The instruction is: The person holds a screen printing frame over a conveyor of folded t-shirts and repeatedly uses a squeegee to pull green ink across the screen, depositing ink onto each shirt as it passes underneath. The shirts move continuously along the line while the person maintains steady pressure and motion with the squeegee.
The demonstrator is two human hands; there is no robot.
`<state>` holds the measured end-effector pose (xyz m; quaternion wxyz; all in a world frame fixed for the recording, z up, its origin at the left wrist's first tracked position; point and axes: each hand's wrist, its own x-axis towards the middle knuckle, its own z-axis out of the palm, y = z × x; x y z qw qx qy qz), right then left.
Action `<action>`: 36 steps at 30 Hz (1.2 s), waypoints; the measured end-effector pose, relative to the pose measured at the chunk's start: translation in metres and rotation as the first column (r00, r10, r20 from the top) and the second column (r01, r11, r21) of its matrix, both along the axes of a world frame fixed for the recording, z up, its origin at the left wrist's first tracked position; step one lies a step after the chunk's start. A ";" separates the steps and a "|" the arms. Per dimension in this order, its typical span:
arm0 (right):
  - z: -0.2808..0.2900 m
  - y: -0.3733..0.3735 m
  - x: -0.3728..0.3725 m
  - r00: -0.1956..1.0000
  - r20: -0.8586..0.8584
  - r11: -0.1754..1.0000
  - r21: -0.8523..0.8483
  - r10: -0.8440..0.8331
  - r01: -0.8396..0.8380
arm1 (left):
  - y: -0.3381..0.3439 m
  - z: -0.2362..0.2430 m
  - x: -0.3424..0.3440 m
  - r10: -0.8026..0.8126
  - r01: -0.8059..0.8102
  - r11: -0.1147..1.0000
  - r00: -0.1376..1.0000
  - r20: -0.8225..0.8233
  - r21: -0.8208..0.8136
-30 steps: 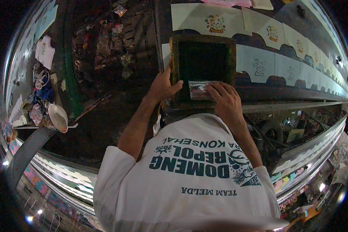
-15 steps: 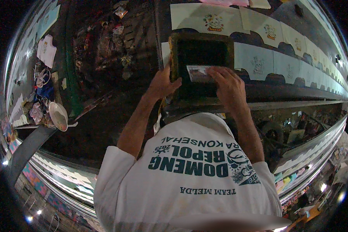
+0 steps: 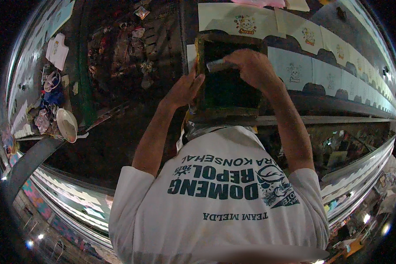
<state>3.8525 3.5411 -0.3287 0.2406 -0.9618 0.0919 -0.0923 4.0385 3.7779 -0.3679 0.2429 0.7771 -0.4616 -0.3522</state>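
Observation:
A screen-printing frame (image 3: 229, 96) with dark green mesh lies on the printing table in front of me. My left hand (image 3: 186, 86) is closed on the frame's left edge. My right hand (image 3: 250, 66) grips a flat, pale squeegee (image 3: 217, 66) on the mesh, in the upper part of the frame, with its fingers bent over the tool. Beyond the frame and to its right lie pale cloth panels with a small colourful print (image 3: 246, 24) and rows of others with fainter outlined prints (image 3: 295, 71).
A long side table at the left holds a pale basin (image 3: 66, 124), blue cloth (image 3: 53, 98), plastic bags and a light printed piece (image 3: 57, 50). A dark, cluttered area (image 3: 132, 53) lies between the tables. A grey metal beam (image 3: 35, 160) crosses at lower left.
My right hand and the squeegee have moved from the near part of the mesh up toward its far edge. My left hand stays at the frame's left edge.

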 end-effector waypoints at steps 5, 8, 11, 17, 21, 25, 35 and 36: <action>0.012 0.032 -0.040 0.973 -0.138 0.983 0.033 0.184 -0.181 | -0.001 0.009 -0.005 0.077 -0.075 0.997 0.995 -0.067 0.037; 0.016 0.051 -0.062 0.971 -0.108 0.975 -0.038 0.212 -0.218 | -0.003 0.009 -0.007 0.037 -0.036 0.997 0.999 0.017 -0.062; 0.012 0.060 -0.071 0.997 -0.034 0.996 -0.054 0.070 -0.072 | -0.001 0.003 -0.005 0.020 -0.020 0.998 1.000 -0.007 -0.066; -0.010 0.041 -0.057 0.961 0.059 0.952 -0.135 -0.268 0.274 | -0.001 -0.007 -0.002 -0.018 0.018 1.000 1.000 -0.011 0.018; -0.019 0.003 -0.018 0.947 0.144 0.944 -0.122 -0.289 0.306 | -0.003 -0.002 0.001 -0.042 0.042 0.999 0.999 -0.002 -0.002; -0.005 -0.018 -0.007 0.952 -0.042 0.951 0.055 -0.302 0.304 | -0.007 0.004 0.006 -0.071 0.074 0.985 0.997 -0.023 0.157; 0.007 0.085 -0.082 0.926 -0.132 0.935 -0.025 -0.355 0.355 | -0.009 0.002 0.009 -0.083 0.084 0.989 0.996 -0.016 0.121; 0.008 0.098 -0.084 0.907 -0.156 0.920 -0.028 -0.391 0.392 | -0.007 -0.002 0.008 -0.078 0.076 0.993 0.997 0.016 0.092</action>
